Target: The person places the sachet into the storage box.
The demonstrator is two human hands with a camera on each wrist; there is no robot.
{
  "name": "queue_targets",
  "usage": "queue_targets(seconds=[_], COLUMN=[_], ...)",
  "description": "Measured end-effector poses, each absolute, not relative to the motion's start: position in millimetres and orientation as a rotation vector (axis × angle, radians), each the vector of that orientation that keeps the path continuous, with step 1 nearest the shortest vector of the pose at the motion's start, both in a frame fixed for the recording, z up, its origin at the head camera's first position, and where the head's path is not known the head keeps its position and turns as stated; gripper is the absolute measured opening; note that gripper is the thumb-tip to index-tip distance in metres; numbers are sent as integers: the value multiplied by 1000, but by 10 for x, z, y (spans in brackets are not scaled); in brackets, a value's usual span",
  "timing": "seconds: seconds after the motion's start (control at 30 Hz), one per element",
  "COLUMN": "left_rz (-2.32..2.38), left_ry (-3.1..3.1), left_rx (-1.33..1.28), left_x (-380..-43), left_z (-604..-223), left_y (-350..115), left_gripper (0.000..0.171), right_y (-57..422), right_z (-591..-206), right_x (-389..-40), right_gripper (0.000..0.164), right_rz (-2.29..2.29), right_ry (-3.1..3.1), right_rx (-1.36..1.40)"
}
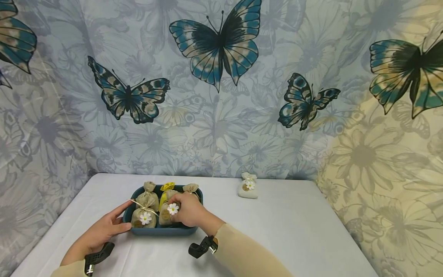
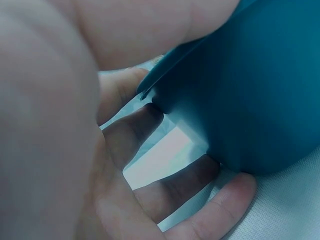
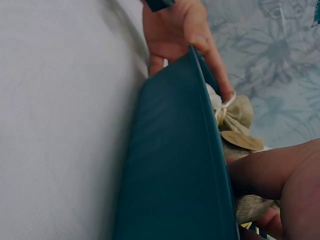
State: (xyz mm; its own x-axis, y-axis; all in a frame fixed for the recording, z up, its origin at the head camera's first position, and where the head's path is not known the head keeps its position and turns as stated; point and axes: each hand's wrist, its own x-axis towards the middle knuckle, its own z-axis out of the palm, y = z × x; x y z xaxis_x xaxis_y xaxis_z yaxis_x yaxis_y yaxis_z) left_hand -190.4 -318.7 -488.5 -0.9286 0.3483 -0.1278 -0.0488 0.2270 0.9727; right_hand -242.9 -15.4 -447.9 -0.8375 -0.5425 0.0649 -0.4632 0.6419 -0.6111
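A dark blue tray point(image 1: 162, 231) on the table holds several small drawstring sachets. My left hand point(image 1: 100, 232) is at the tray's left end. Its fingers, spread and fairly straight, touch the outer wall point(image 2: 250, 95) in the left wrist view. Inside the tray's right half, my right hand point(image 1: 189, 211) pinches a beige burlap sachet point(image 1: 165, 216) with a white daisy on it. A similar daisy sachet point(image 1: 142, 219) lies at the front left, with another burlap sachet point(image 1: 149, 200) behind it. Partly hidden behind my right hand are a yellow sachet point(image 1: 167, 187) and a beige one point(image 1: 190, 187).
One pale sachet point(image 1: 247, 191) with a daisy stands apart toward the back of the white table point(image 1: 294, 231). Behind the table hangs a butterfly-print cloth point(image 1: 221, 134). Black bands circle both wrists.
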Motion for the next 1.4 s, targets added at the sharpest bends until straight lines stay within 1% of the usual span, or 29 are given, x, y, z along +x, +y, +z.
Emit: queue_targets(seconds=[0.7,1.1,1.23,1.4], left_rz=[1764,1762,1764,1775], left_ry=[2185,2171,2166,2161], left_rx=[302,301,306,312], left_x=[-1902,-1885,-1893,-1907], left_z=[-4903,-4892,-4889,-4911], left_y=[-3212,-3193,-3195,-3203], left_gripper=[82,83,83,83], right_y=[-293,-276,-264,-230], right_z=[-4541,-4531,-4494,-4379], right_x=[-2456,-2440,-2418,-2385], right_gripper=[42,57,56,55], right_rz=[-927,-948,-918,-775], right_ry=[2661,2569,2590,2634], right_rx=[-814,-814,-805,-819])
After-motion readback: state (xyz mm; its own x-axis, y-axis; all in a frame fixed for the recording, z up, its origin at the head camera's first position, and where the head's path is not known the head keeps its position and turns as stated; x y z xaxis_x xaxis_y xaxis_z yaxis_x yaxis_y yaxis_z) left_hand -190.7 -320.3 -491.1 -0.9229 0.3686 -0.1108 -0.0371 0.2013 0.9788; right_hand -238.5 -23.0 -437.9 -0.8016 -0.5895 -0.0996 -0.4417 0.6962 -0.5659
